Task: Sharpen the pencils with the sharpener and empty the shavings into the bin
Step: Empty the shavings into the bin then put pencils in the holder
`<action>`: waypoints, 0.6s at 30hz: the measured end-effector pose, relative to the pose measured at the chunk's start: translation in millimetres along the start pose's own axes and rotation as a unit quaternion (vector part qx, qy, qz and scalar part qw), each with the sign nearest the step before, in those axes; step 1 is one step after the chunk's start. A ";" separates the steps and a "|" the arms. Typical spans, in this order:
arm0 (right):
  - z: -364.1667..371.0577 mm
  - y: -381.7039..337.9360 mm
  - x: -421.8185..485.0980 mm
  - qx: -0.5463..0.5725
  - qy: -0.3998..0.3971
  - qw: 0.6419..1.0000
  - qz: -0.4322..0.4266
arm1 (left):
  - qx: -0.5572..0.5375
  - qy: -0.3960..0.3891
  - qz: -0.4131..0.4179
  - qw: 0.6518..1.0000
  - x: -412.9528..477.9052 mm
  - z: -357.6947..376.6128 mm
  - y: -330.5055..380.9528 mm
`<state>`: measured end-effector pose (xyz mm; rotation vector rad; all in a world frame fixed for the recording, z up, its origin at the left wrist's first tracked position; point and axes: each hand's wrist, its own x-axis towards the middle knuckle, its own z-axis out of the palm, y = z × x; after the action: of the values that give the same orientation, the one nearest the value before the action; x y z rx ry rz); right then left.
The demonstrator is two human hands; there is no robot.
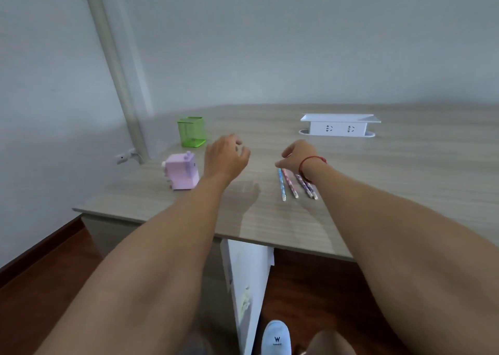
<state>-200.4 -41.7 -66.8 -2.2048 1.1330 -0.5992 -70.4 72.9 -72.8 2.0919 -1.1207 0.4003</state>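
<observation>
- Pencils (282, 184): light, stiff, roll-prone; pinch mid-shaft, 6 o'clock of your right hand (297, 156), whose grip is undeterminable.
- Your left hand (225, 157): relaxed, empty, 3 o'clock of sharpener (182, 174).

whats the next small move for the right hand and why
Probably lower the right hand onto the blue pencil, the one nearest its fingertips, and pinch it: neither hand holds anything yet, and the left hand hovers beside the lilac sharpener, placed to steady it.

I count four pencils (290, 184), one pink sharpener (182, 174), one green mesh cup (191, 132) and one white socket box (339, 128).
</observation>
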 end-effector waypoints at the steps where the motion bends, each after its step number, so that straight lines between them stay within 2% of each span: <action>1: -5.6 7.7 -2.2 -0.028 -0.002 1.000 0.013 | 0.001 -0.049 -0.016 0.999 -2.9 8.3 9.7; 4: -11.2 27.5 -8.0 -0.091 -0.014 0.995 0.044 | 0.012 -0.205 -0.052 0.977 -8.4 39.6 24.9; 6: -10.0 35.1 -11.0 -0.114 -0.023 0.992 0.055 | 0.004 -0.244 -0.075 0.967 -10.0 58.7 29.7; 9: -7.7 39.1 -10.8 -0.123 -0.030 0.990 0.065 | -0.016 -0.244 -0.089 0.965 -12.4 71.9 37.2; 14: -6.2 37.1 -4.1 -0.133 -0.047 0.987 0.071 | 0.016 -0.256 -0.085 0.963 -8.8 68.8 35.5; 18: -3.9 30.4 -5.4 -0.155 -0.055 0.985 0.060 | 0.052 -0.218 -0.094 0.970 -6.9 60.6 27.4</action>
<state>-223.1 -52.6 -85.0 -2.3725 1.3633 -0.2580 -100.4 23.6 -106.4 2.4264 -1.1454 -0.1043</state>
